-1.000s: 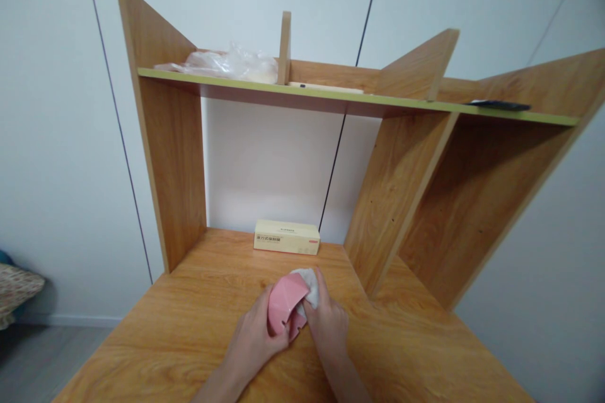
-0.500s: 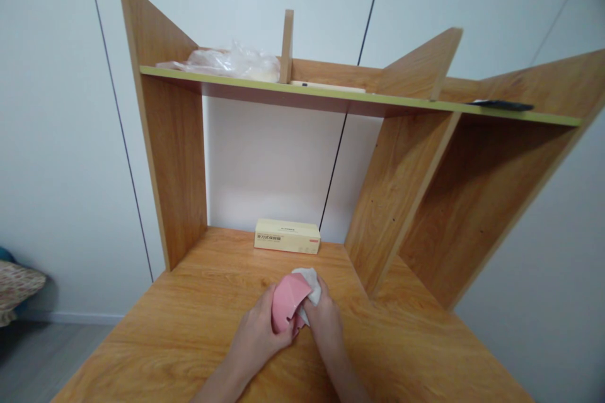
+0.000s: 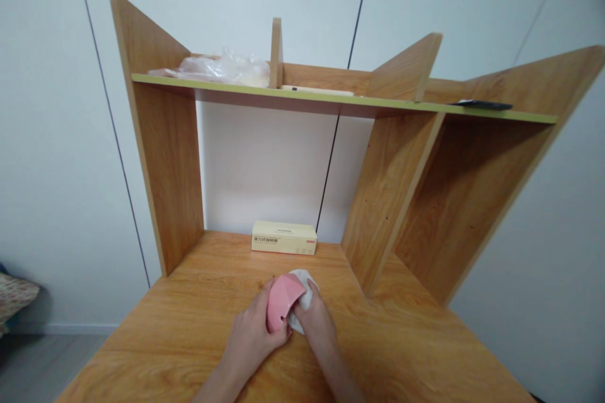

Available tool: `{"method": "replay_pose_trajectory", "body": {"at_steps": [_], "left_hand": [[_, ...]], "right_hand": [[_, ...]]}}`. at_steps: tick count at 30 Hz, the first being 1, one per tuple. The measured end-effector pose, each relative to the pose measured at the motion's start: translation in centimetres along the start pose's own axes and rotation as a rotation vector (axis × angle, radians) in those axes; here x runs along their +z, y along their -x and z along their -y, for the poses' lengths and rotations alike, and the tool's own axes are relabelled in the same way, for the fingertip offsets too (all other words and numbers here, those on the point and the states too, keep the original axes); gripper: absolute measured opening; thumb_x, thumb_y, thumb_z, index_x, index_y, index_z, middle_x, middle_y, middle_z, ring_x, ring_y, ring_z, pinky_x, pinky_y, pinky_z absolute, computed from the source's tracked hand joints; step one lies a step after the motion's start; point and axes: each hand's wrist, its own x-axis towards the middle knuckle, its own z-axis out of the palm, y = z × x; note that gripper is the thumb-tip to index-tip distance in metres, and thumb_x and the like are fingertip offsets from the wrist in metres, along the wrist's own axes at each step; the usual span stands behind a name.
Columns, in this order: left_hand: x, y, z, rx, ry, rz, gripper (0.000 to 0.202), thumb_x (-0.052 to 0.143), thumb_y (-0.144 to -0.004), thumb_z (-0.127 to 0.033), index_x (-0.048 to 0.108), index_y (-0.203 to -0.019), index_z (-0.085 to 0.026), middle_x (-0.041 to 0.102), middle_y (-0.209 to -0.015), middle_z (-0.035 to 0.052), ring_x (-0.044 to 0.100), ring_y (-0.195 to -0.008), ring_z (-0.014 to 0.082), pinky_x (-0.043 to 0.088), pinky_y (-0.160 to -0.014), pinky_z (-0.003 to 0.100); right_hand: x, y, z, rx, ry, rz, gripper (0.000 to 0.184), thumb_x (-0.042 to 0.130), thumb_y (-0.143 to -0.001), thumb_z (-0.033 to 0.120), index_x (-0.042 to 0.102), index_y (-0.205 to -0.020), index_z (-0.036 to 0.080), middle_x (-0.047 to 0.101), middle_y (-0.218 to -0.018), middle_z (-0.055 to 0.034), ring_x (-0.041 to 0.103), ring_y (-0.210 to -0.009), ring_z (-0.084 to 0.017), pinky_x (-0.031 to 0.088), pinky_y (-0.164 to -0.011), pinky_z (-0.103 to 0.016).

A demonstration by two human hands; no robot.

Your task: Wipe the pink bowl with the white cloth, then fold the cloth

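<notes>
A pink faceted object (image 3: 284,297), shaped like a hollow shell with a small notch at its lower edge, is gripped by my left hand (image 3: 253,329). The fingers wrap its left side and the thumb lies along the bottom. My right hand (image 3: 316,318) is closed on a white cloth or tissue (image 3: 308,288), which it presses against the right side of the pink object. Part of the cloth and the right fingertips are hidden behind the pink object. Both hands are above the wooden desk.
Behind my hands a cream box (image 3: 283,238) with printed characters stands on the desk (image 3: 189,321). A wooden shelf (image 3: 331,106) spans the back, with a clear plastic bag (image 3: 222,69) on the left and a flat black item (image 3: 486,104) on the right. Upright panels flank the desk.
The pink object has turned slightly in my left hand, and the cloth now spreads lower beside it. The whole view has shifted slightly.
</notes>
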Motion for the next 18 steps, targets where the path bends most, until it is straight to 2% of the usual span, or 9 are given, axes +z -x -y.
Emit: {"method": "replay_pose_trajectory", "body": {"at_steps": [3,7,9,13,15,18], "left_hand": [[-0.8,0.0,-0.7,-0.024,-0.058,0.028,0.068,0.056,-0.068,-0.034,0.034,-0.131,-0.024,0.059,-0.115,0.0071,0.06,-0.093,0.0269,0.044,-0.079,0.033],[-1.6,0.0,-1.3,-0.004,-0.094,0.021,0.066,0.055,-0.07,-0.045,0.038,-0.128,-0.022,0.063,-0.107,0.0086,0.062,-0.089,0.0288,0.045,-0.075,0.034],[-1.6,0.1,-1.2,0.016,-0.101,0.014,0.065,0.055,-0.07,-0.044,0.038,-0.128,-0.022,0.063,-0.105,0.0083,0.062,-0.088,0.0284,0.045,-0.073,0.033],[-1.1,0.2,-0.6,0.086,-0.118,0.013,0.063,0.054,-0.071,-0.039,0.036,-0.129,-0.022,0.063,-0.107,0.0083,0.062,-0.088,0.0278,0.045,-0.073,0.034],[-0.8,0.3,-0.3,0.125,-0.107,0.009,0.064,0.054,-0.071,-0.037,0.034,-0.13,-0.021,0.061,-0.109,0.0084,0.061,-0.089,0.027,0.045,-0.075,0.034],[-0.6,0.3,0.3,0.154,-0.053,-0.024,0.067,0.056,-0.072,-0.036,0.03,-0.132,-0.022,0.059,-0.114,0.0084,0.06,-0.093,0.0252,0.044,-0.079,0.034]], "right_hand": [[-1.3,0.2,0.4,0.004,0.204,0.021,0.053,0.045,-0.08,0.038,0.038,-0.13,0.02,0.068,-0.077,-0.0076,0.064,-0.071,-0.023,0.042,-0.06,-0.028],[-2.4,0.5,0.7,-0.16,0.329,-0.058,0.047,0.046,-0.082,0.029,0.041,-0.128,0.022,0.069,-0.083,-0.0083,0.064,-0.074,-0.022,0.041,-0.066,-0.027],[-2.4,0.5,0.6,-0.184,0.305,-0.061,0.047,0.046,-0.081,0.028,0.04,-0.128,0.021,0.068,-0.085,-0.0081,0.063,-0.075,-0.021,0.04,-0.067,-0.027],[-1.6,0.2,0.2,-0.091,0.179,0.005,0.05,0.048,-0.079,0.029,0.04,-0.128,0.02,0.067,-0.095,-0.0094,0.063,-0.08,-0.022,0.041,-0.065,-0.026],[-1.2,0.0,0.0,-0.063,0.075,0.03,0.043,0.046,-0.079,0.029,0.047,-0.121,0.02,0.067,-0.093,-0.009,0.063,-0.081,-0.021,0.041,-0.065,-0.025],[-0.8,0.0,-0.3,-0.082,-0.113,0.054,0.032,0.041,-0.08,0.032,0.06,-0.101,0.018,0.068,-0.082,-0.0081,0.063,-0.076,-0.021,0.041,-0.064,-0.025]]}}
